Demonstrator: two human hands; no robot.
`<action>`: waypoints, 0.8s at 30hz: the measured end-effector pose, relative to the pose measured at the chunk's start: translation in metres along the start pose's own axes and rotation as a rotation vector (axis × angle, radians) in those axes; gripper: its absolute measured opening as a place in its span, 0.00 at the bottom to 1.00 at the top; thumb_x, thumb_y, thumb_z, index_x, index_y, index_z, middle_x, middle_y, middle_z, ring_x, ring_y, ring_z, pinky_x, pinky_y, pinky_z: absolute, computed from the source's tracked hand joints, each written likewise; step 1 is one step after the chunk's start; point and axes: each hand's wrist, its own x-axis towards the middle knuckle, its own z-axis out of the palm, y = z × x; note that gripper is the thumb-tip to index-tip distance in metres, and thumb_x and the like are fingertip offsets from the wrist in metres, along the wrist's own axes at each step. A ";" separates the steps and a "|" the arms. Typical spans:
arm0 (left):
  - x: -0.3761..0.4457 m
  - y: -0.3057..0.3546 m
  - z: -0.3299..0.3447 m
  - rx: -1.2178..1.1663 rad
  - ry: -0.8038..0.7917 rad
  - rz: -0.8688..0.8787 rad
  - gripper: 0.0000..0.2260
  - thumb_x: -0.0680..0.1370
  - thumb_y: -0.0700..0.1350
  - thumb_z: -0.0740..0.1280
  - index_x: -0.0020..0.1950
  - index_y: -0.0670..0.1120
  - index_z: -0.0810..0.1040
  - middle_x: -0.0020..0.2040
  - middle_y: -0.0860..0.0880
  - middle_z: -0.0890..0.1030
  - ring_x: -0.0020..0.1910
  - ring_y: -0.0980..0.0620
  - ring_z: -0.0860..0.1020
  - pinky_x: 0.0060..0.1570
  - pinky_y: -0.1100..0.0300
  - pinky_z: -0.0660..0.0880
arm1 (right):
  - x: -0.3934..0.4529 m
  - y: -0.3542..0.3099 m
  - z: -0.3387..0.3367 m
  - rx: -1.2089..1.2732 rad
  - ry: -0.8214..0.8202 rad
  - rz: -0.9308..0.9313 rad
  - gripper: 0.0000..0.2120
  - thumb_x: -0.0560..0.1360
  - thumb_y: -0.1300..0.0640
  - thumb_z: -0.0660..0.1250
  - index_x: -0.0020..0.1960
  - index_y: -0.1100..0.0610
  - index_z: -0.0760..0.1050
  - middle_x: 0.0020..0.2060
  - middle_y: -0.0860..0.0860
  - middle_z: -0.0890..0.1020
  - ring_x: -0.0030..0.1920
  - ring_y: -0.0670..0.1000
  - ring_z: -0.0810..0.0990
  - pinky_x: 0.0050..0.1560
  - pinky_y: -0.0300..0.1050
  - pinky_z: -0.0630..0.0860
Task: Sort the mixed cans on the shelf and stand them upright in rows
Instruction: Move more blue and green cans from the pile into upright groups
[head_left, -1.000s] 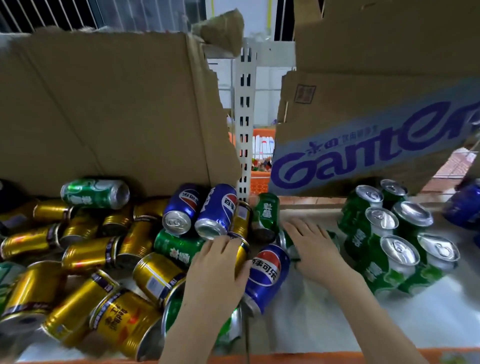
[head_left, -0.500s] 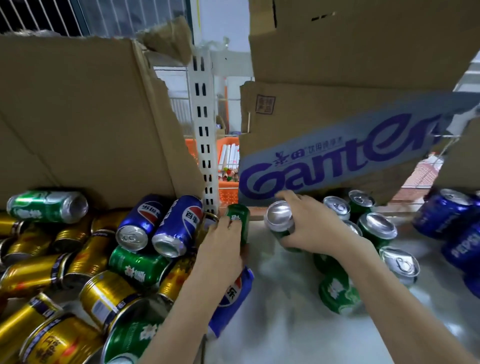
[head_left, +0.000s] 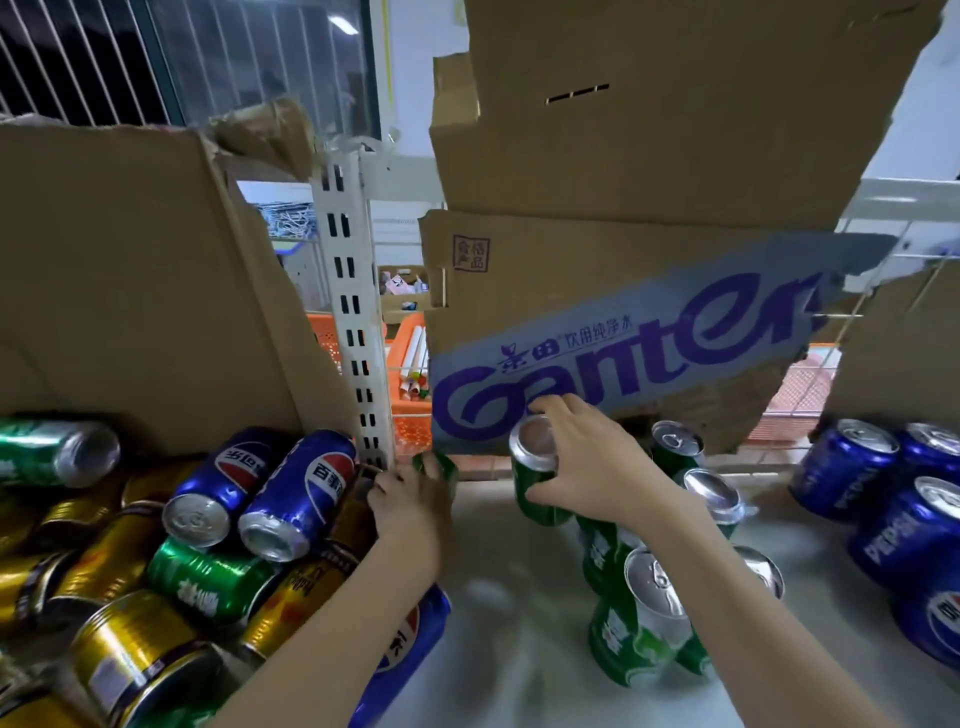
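My right hand (head_left: 587, 462) grips an upright green can (head_left: 530, 467) near the back of the shelf, beside a group of standing green cans (head_left: 644, 623). My left hand (head_left: 415, 499) closes on another green can (head_left: 441, 462) lying by the white shelf upright. At the left lies a jumbled pile: gold cans (head_left: 130, 660), two blue Pepsi cans (head_left: 296, 493) and green cans (head_left: 208, 577) on their sides. One blue Pepsi can (head_left: 415, 634) lies under my left forearm. Upright blue Pepsi cans (head_left: 904, 530) stand at the right.
Torn cardboard sheets (head_left: 130, 286) line the back of the shelf, one with a blue Ganten panel (head_left: 623, 358). A slotted white upright (head_left: 353, 322) divides the bays. Orange baskets (head_left: 410, 415) show behind. The pale shelf surface (head_left: 509, 613) lies between pile and rows.
My right hand lifted a green can from the shelf and carried it back and right to the standing green cans. My left hand reached from the pile's front to a green can by the upright.
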 end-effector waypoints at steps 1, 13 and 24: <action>-0.002 -0.002 -0.005 -0.041 0.016 0.004 0.28 0.78 0.44 0.63 0.73 0.44 0.53 0.69 0.39 0.64 0.65 0.39 0.67 0.62 0.49 0.67 | 0.002 0.002 0.002 -0.004 -0.008 -0.003 0.37 0.68 0.50 0.72 0.72 0.53 0.57 0.66 0.49 0.66 0.65 0.52 0.66 0.59 0.42 0.67; 0.017 0.034 -0.035 -0.457 0.115 0.256 0.26 0.74 0.45 0.67 0.69 0.45 0.62 0.64 0.44 0.69 0.63 0.43 0.71 0.61 0.53 0.70 | 0.026 0.029 0.024 -0.204 -0.076 0.120 0.32 0.69 0.53 0.68 0.70 0.55 0.60 0.65 0.52 0.68 0.66 0.54 0.65 0.63 0.46 0.67; -0.008 0.040 -0.015 -0.245 0.230 0.227 0.39 0.74 0.36 0.66 0.77 0.42 0.45 0.73 0.38 0.57 0.69 0.40 0.64 0.65 0.55 0.67 | 0.015 0.035 0.033 -0.158 -0.026 0.055 0.36 0.76 0.47 0.62 0.76 0.57 0.47 0.73 0.56 0.57 0.72 0.56 0.56 0.71 0.46 0.56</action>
